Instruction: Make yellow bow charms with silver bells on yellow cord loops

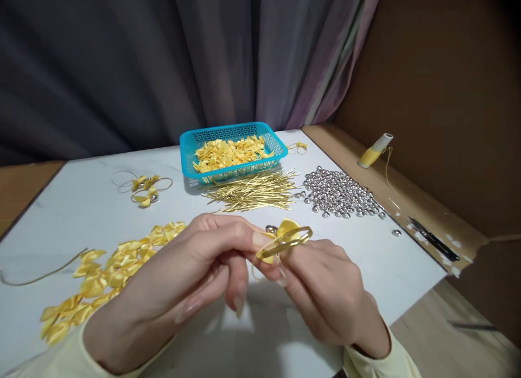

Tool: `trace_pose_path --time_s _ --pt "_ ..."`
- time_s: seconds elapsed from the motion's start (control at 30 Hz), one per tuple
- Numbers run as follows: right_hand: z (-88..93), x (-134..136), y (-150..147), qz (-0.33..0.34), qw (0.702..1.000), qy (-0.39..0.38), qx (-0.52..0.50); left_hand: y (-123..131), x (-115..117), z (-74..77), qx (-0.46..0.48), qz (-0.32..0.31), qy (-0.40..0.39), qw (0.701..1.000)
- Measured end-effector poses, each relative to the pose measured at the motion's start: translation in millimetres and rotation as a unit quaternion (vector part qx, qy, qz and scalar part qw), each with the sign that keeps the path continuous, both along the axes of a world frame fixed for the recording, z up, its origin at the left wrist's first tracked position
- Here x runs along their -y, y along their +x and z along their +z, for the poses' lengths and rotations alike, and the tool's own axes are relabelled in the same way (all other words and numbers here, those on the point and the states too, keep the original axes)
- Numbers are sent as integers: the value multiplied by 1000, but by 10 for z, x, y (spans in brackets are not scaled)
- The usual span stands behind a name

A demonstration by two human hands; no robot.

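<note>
Between my two hands, over the near part of the table, is a yellow ribbon bow point(288, 229) with a loop of gold cord point(303, 237) and a silver bead point(271, 229) against it. My left hand point(203, 258) pinches the bow's left side between thumb and forefinger, its other fingers curled below. My right hand point(325, 285) grips the bow from the right, partly behind the cord loop. A fine yellow thread point(254, 266) hangs in a small loop under the fingertips. The fingers hide part of the bow.
Loose yellow bows point(118, 264) lie at left beside a bent cord point(49, 281). Farther back are bows with cord loops point(145, 192), a blue basket point(185, 152) of bows, gold cord pieces point(256, 192) and silver beads point(342, 193). At right are a thread spool point(375, 151) and dark snips point(433, 239).
</note>
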State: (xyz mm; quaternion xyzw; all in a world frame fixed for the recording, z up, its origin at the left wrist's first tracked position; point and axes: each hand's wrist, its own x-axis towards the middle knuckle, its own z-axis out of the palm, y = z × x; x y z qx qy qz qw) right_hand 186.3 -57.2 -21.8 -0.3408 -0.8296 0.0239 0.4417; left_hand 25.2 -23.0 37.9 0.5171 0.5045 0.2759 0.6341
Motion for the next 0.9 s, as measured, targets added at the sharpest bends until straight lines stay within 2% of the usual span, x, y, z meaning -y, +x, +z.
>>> trace_pose_path --time_s 0.1,0.3,0.47,0.6,0.73,0.9 --pt "-10 -21 -8 -6 1000 20 -7 7 1 -1 72 -27 -96 992" --pt "-46 -55 -5 2 1000 22 -21 -10 30 -6 94 -11 -111 989" --pt "-90 -71 2 41 998 -11 -52 -14 90 -3 54 12 -96 994" --pt "-119 -93 -33 37 994 24 -98 31 205 88 -27 44 -53 997" --pt "-127 -123 -62 50 988 5 -147 75 307 164 -81 83 -15 993" --pt "-114 -113 -94 41 981 -43 -183 92 336 117 -98 103 23 990"
